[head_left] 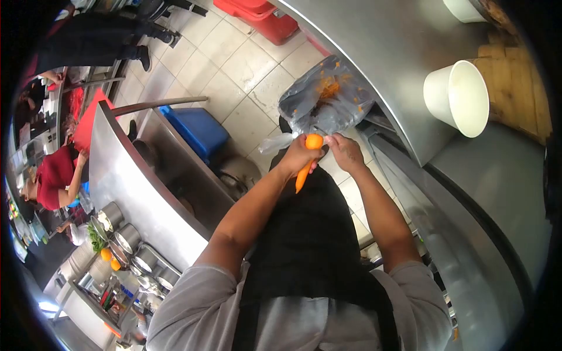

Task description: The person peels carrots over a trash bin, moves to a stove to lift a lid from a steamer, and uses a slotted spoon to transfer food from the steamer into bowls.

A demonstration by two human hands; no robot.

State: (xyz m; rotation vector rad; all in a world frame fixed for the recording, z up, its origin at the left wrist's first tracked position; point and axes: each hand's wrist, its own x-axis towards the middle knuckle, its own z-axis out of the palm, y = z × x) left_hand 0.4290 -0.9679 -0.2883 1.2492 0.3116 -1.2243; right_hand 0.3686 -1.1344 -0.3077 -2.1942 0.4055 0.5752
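Observation:
An orange carrot (314, 141) is wrapped in the fingers of my left hand (298, 157), its thick end up and its thin tip pointing down toward my black apron. Close beside it on the right, my right hand (345, 153) is closed with its fingertips near the carrot's thick end; it holds a small thin tool, too small to make out clearly. Just beyond both hands, a grey plastic bag (298, 105) lies open with orange peelings (329, 89) in it.
At the right, a white tub (456, 98) stands on a steel counter (374, 47). A blue bin (196, 131) and a red bin (260, 20) are on the tiled floor. Left, a steel table (132, 187) has pots past its end; other people stand beyond.

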